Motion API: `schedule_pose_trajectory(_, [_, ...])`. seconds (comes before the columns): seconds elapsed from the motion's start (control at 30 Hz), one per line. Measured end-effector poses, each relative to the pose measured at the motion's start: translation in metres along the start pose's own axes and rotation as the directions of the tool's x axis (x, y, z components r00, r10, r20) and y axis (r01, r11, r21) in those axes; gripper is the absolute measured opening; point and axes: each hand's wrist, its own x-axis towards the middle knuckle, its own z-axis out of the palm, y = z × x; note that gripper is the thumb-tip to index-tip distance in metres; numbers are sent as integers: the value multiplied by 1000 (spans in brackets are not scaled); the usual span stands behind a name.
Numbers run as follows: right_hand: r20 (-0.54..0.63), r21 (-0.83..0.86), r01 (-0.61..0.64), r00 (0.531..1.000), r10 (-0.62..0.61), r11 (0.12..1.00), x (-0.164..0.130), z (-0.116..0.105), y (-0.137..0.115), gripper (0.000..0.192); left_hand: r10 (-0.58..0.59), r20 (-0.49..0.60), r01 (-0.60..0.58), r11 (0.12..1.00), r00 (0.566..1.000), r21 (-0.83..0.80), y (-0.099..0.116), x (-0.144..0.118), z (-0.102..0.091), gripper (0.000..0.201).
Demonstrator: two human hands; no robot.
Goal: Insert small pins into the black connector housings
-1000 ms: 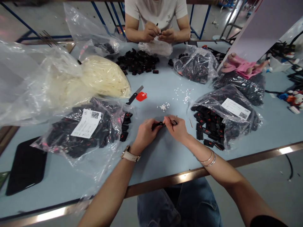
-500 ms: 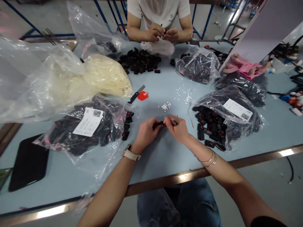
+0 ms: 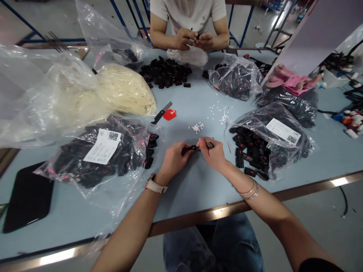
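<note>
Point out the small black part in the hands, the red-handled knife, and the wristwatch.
small black part (image 3: 189,149), head view, exposed middle between the two hands.
red-handled knife (image 3: 169,114), head view, on the red handle.
wristwatch (image 3: 154,186), head view, pale strap on the left wrist.

Two hands, left (image 3: 173,160) and right (image 3: 214,154), meet at the surface's (image 3: 198,189) near edge, between a labelled bag of parts (image 3: 96,158) on the left and another bag (image 3: 272,139) on the right; behind, loose pellets (image 3: 196,127), a knife (image 3: 161,112), and a co-worker's hands (image 3: 194,39).

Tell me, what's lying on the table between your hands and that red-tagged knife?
In the head view, only a small cluster of white bits lies between the hands and the knife; otherwise bare blue table.
</note>
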Motion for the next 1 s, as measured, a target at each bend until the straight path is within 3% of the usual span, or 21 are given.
schedule_pose_trajectory(0.23, [52,-29,-9,999,11,1000,2,2,0,43,15,-16,-15,1000,1000,15,-1,-1,1,7])
schedule_pose_trajectory(0.5, [-48,99,-32,998,37,995,-1,-2,-3,42,0,9,0,1000,1000,-13,-1,0,0,12])
schedule_pose_trajectory(0.7, [68,48,-43,997,39,998,0,0,-1,42,6,-5,-6,1000,1000,-22,-1,-1,0,10])
schedule_pose_trajectory(0.87, [-8,89,-40,999,40,995,-1,-1,0,41,-7,5,7,1000,1000,-14,0,0,-1,12])
schedule_pose_trajectory(1.0, [12,47,-43,999,43,998,-1,-1,1,44,-17,18,17,1000,1000,4,2,0,-2,11])
